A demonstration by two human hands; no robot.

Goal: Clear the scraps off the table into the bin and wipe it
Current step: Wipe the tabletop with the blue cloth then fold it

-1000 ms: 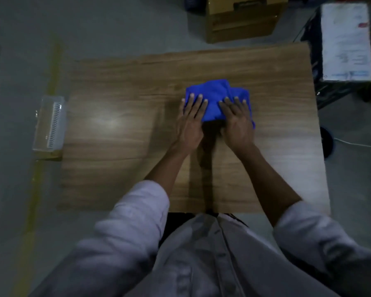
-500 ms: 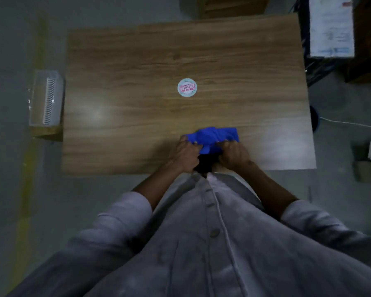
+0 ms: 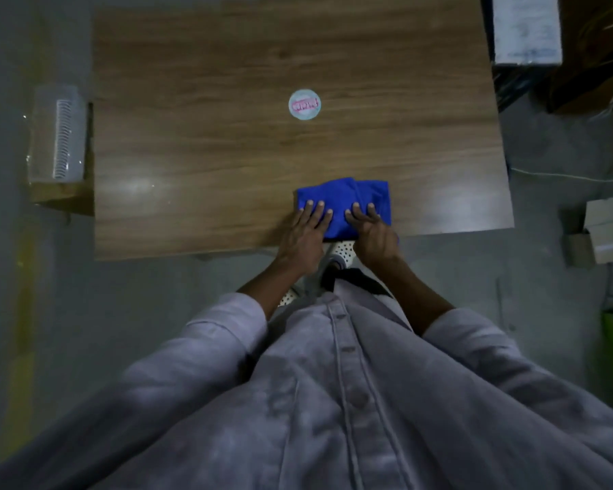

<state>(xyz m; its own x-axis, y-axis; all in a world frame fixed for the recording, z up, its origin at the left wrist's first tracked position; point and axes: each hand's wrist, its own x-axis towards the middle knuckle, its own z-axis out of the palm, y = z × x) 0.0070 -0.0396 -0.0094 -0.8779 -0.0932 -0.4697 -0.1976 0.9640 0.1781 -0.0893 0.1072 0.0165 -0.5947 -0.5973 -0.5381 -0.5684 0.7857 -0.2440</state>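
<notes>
Blue cloth (image 3: 347,194) folded to a rectangle, long axis left-right along the counter's (image 3: 209,164) near edge, right of centre. Our left hand (image 3: 303,240) and right hand (image 3: 374,236) press flat on it, fingers (image 3: 317,215) straight, slightly spread. Round sticker (image 3: 304,104) mid-counter: pink lettering, we can't read it.

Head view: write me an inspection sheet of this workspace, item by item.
Surface: wooden table, with glare patches.
Job's things: blue cloth folded at the near edge; no bin clearly identifiable.
Clutter: round printed disc at mid-table, print unreadable.
Grippers: left hand and right hand lie flat on the cloth, fingers straight, pressing it.
Cables: white cable on the floor right of the table.
Surroundings: clear container on a stand by the table's left edge; cardboard boxes on the floor at right; white box at far right.
</notes>
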